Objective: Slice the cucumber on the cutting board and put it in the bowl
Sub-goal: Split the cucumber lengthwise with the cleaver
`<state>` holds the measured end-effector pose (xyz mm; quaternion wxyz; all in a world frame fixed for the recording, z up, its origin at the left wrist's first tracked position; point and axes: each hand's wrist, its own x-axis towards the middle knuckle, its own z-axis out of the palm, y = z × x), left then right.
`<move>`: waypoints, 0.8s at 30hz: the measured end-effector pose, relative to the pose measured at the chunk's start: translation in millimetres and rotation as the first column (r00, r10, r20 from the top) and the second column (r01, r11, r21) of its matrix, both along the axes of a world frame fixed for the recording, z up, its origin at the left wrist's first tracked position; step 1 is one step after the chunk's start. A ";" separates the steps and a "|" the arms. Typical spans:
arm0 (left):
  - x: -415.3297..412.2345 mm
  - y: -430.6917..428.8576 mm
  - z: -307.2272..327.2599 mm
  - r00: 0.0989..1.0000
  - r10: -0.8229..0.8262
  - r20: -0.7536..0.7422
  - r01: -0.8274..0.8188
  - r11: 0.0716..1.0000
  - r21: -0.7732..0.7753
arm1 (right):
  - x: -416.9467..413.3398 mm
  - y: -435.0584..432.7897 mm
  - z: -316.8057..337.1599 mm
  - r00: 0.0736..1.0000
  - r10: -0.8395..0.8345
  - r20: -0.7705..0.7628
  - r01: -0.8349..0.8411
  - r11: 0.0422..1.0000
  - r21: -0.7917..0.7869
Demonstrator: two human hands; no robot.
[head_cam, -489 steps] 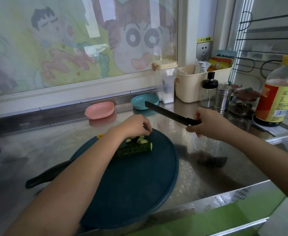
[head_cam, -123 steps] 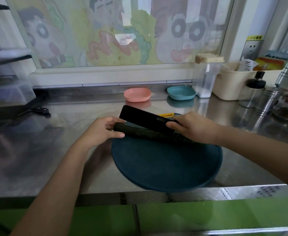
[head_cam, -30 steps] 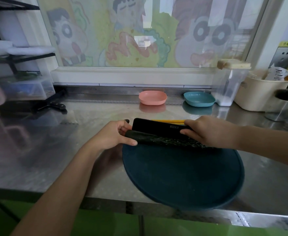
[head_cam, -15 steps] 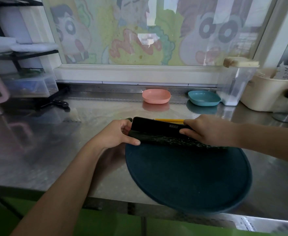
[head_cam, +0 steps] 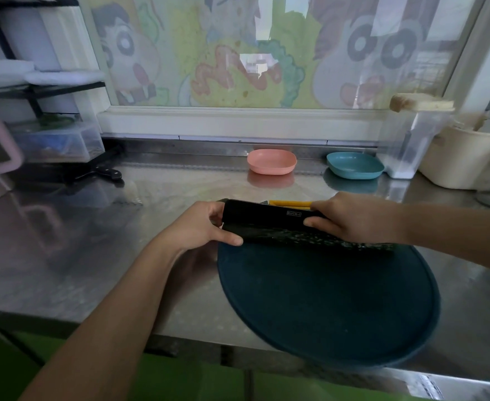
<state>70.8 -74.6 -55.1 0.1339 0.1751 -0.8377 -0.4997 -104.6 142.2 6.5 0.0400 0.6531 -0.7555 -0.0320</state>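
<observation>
A long dark green cucumber [head_cam: 319,240] lies across the far part of the round dark blue cutting board [head_cam: 330,302]. My left hand [head_cam: 200,227] grips its left end, thumb in front. My right hand [head_cam: 353,219] holds a black knife [head_cam: 264,212], whose broad blade runs lengthwise along the top of the cucumber. A pink bowl [head_cam: 272,161] and a teal bowl [head_cam: 354,165] stand at the back of the steel counter.
A yellow strip [head_cam: 288,202] lies just behind the knife. A clear container [head_cam: 411,140] and a cream tub [head_cam: 463,157] stand at the back right. A rack with a clear box [head_cam: 58,140] and a black-handled tool [head_cam: 105,173] are at the left.
Both hands, knife and cucumber keep the same pose on the board over the last second; only the camera view has shifted slightly.
</observation>
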 end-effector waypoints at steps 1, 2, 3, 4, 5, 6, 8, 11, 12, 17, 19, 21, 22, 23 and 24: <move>0.4 -0.2 0.5 1.000 0.006 0.007 -0.006 1.000 -0.001 | 0.0 -2.3 0.6 1.000 0.010 -0.007 -0.010 1.000 0.010; 1.0 -0.2 1.5 1.000 0.016 0.017 -0.016 1.000 -0.004 | 0.2 -5.5 0.4 0.999 0.025 -0.030 -0.025 0.999 0.024; 1.3 -0.1 2.3 0.999 0.027 0.027 -0.027 1.000 -0.008 | 1.1 -9.3 0.2 0.997 0.043 -0.061 -0.041 0.998 0.039; 1.6 0.1 2.8 0.999 0.038 0.035 -0.037 0.999 -0.012 | 1.9 -13.2 -0.2 0.995 0.057 -0.082 -0.053 0.997 0.049; 2.0 0.4 2.7 0.998 0.045 0.038 -0.044 0.999 -0.018 | 2.8 -16.4 -0.3 0.994 0.063 -0.090 -0.059 0.997 0.055; 2.6 0.4 2.7 0.998 0.052 0.039 -0.051 0.998 -0.027 | 2.9 -19.0 -0.3 0.994 0.062 -0.095 -0.056 0.997 0.061; 3.4 -0.8 1.8 0.998 0.052 0.045 -0.050 0.998 -0.040 | 4.1 -19.8 0.7 0.992 0.047 -0.120 -0.038 0.996 0.076; 3.7 -1.6 1.3 0.998 0.047 0.048 -0.044 0.998 -0.052 | 5.6 -16.7 0.9 0.990 0.036 -0.139 -0.024 0.996 0.087; 4.0 -1.5 1.5 0.998 0.042 0.046 -0.039 0.998 -0.056 | 6.0 -16.7 0.8 0.989 0.037 -0.142 -0.025 0.996 0.090; 5.4 -0.3 1.0 0.999 0.030 0.039 -0.028 0.999 -0.045 | 7.2 -18.3 4.2 0.992 0.030 -0.127 -0.015 0.992 0.123; 6.4 1.1 1.8 0.999 0.013 0.036 -0.012 1.000 -0.027 | 7.9 -19.6 5.2 0.993 0.023 -0.113 -0.007 0.990 0.140; 6.0 6.0 4.3 0.999 -0.026 0.019 0.026 1.000 -0.008 | 7.2 -21.7 6.5 0.995 0.009 -0.103 0.007 0.988 0.155; 5.2 9.2 5.3 0.999 -0.043 0.005 0.043 0.999 0.002 | 6.9 -21.9 6.8 0.995 0.005 -0.103 0.012 0.987 0.160; 4.0 11.3 5.5 0.999 -0.048 -0.005 0.048 0.999 0.001 | 6.7 -22.3 6.9 0.994 0.004 -0.105 0.013 0.987 0.162; 3.0 12.5 5.6 0.999 -0.042 -0.010 0.042 0.999 -0.005 | 6.5 -22.2 6.5 0.994 0.006 -0.109 0.012 0.987 0.162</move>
